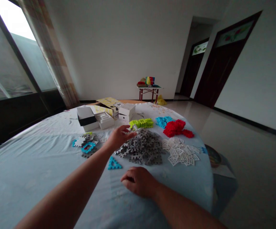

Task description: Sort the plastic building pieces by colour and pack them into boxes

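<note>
My left hand (pixel 120 136) reaches over the left side of a heap of grey interlocking plastic pieces (pixel 145 146), its thumb and fingers apart, with nothing visible in it. Just past the fingertips lies a row of yellow-green pieces (pixel 141 123). My right hand (pixel 139 182) rests curled on the tablecloth in front of the heap, and I see nothing in it. Between the two forearms lies a blue triangular piece (pixel 114 163). To the left of my left hand is a small mixed group with a blue frame piece (pixel 88 147) and grey and white pieces.
White lattice pieces (pixel 182 152), red pieces (pixel 177 128) and blue pieces (pixel 163 121) lie in piles to the right. Opened white boxes (pixel 87 118) and a yellow carton (pixel 110 104) stand at the back. The round table's edge curves along the right, beside a stool (pixel 223 171).
</note>
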### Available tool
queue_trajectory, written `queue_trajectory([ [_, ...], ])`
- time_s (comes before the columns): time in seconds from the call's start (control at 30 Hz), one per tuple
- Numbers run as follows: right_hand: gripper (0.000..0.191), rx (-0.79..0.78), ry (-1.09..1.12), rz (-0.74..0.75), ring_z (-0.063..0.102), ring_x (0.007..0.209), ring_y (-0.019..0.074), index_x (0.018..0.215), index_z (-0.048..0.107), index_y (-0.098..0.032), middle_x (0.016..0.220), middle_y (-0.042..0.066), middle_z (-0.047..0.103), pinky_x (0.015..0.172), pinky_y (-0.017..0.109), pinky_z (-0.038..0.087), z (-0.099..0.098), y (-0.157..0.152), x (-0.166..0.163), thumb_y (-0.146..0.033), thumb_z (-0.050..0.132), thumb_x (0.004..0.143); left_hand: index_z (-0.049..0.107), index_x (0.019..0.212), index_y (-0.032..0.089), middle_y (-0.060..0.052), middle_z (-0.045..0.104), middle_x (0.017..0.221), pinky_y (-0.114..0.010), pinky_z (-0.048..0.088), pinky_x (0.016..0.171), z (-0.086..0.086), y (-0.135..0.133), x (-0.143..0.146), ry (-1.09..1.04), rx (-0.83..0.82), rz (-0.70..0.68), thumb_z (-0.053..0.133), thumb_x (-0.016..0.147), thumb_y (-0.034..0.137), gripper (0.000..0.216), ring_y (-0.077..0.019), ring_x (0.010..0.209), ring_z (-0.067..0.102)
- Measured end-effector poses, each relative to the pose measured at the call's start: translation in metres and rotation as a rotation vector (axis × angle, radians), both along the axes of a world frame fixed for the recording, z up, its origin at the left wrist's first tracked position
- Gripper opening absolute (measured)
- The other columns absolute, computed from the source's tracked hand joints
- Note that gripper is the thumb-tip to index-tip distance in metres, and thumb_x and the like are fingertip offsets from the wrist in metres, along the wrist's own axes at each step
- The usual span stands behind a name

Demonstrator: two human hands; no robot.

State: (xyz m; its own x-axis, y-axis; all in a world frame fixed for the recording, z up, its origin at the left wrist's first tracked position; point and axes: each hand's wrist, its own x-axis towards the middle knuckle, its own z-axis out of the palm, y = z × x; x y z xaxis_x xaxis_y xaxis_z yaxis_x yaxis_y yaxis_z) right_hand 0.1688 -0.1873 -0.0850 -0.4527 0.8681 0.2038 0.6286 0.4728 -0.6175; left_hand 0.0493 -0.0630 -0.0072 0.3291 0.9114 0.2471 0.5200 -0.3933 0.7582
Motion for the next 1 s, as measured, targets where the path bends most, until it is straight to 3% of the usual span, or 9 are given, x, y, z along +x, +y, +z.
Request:
queue_trajectory([
  [0.1, 0.022, 0.001, 0.012, -0.002, 0.059, 0.071, 0.0129, 0.090, 0.069, -0.021, 0.080, 0.002, 0.067, 0.066, 0.021, 0.040, 0.000, 0.000, 0.000, -0.025, 0.052, 0.078, 0.049, 0.122, 0.015, -0.014, 0.061, 0.108, -0.028, 0.047, 0.063, 0.003, 0.006, 0.010, 0.002, 0.022, 0.074, 0.064, 0.061, 0.059, 0.076, -0.0198, 0.082, 0.061],
  [0.17, 0.021, -0.005, 0.010, -0.010, 0.059, 0.071, 0.0129, 0.089, 0.070, -0.021, 0.079, 0.001, 0.067, 0.066, 0.021, 0.040, -0.001, 0.000, 0.000, -0.025, 0.052, 0.077, 0.052, 0.118, 0.015, -0.014, 0.061, 0.108, -0.029, 0.048, 0.065, -0.001, 0.007, 0.003, 0.021, 0.049, 0.110, 0.061, 0.064, 0.060, 0.071, -0.0200, 0.082, 0.061],
  [0.37, 0.022, -0.010, 0.076, 0.014, 0.060, 0.071, 0.0121, 0.091, 0.069, -0.020, 0.081, 0.002, 0.067, 0.067, 0.019, 0.042, -0.004, 0.001, 0.000, -0.023, 0.052, 0.078, 0.061, 0.097, 0.017, -0.008, 0.064, 0.092, -0.031, 0.048, 0.069, -0.033, -0.006, -0.056, 0.160, 0.125, 0.122, 0.053, 0.072, 0.058, 0.050, -0.0186, 0.076, 0.061],
  [0.57, 0.020, 0.001, 0.084, 0.018, 0.060, 0.072, 0.0125, 0.088, 0.069, -0.019, 0.080, 0.003, 0.066, 0.067, 0.020, 0.042, -0.002, -0.001, 0.000, -0.024, 0.054, 0.078, 0.060, 0.104, 0.021, -0.006, 0.063, 0.093, -0.031, 0.049, 0.066, -0.054, -0.039, -0.098, 0.300, 0.068, -0.016, 0.059, 0.069, 0.053, 0.047, -0.0201, 0.080, 0.061],
  [0.67, 0.020, 0.003, 0.084, 0.017, 0.060, 0.073, 0.0124, 0.089, 0.069, -0.020, 0.079, 0.002, 0.065, 0.067, 0.020, 0.042, -0.001, -0.002, 0.000, -0.024, 0.053, 0.078, 0.058, 0.110, 0.023, -0.008, 0.059, 0.103, -0.031, 0.049, 0.070, -0.055, -0.050, -0.103, 0.304, 0.017, -0.134, 0.064, 0.067, 0.047, 0.050, -0.0217, 0.089, 0.059],
  [0.8, 0.019, 0.012, 0.085, 0.018, 0.060, 0.072, 0.0126, 0.089, 0.069, -0.020, 0.078, 0.002, 0.065, 0.067, 0.020, 0.042, -0.003, -0.001, 0.000, -0.025, 0.054, 0.079, 0.056, 0.114, 0.023, -0.009, 0.057, 0.105, -0.036, 0.048, 0.080, -0.056, -0.048, -0.101, 0.326, -0.021, -0.177, 0.069, 0.063, 0.040, 0.056, -0.0228, 0.093, 0.057],
  [1.0, 0.019, 0.023, 0.085, 0.020, 0.059, 0.072, 0.0123, 0.089, 0.069, -0.020, 0.077, 0.002, 0.064, 0.066, 0.020, 0.042, -0.004, -0.001, 0.000, -0.025, 0.054, 0.079, 0.061, 0.097, 0.021, -0.008, 0.057, 0.099, -0.036, 0.047, 0.081, -0.054, -0.042, -0.101, 0.380, -0.035, -0.197, 0.070, 0.063, 0.041, 0.040, -0.0220, 0.090, 0.057],
])
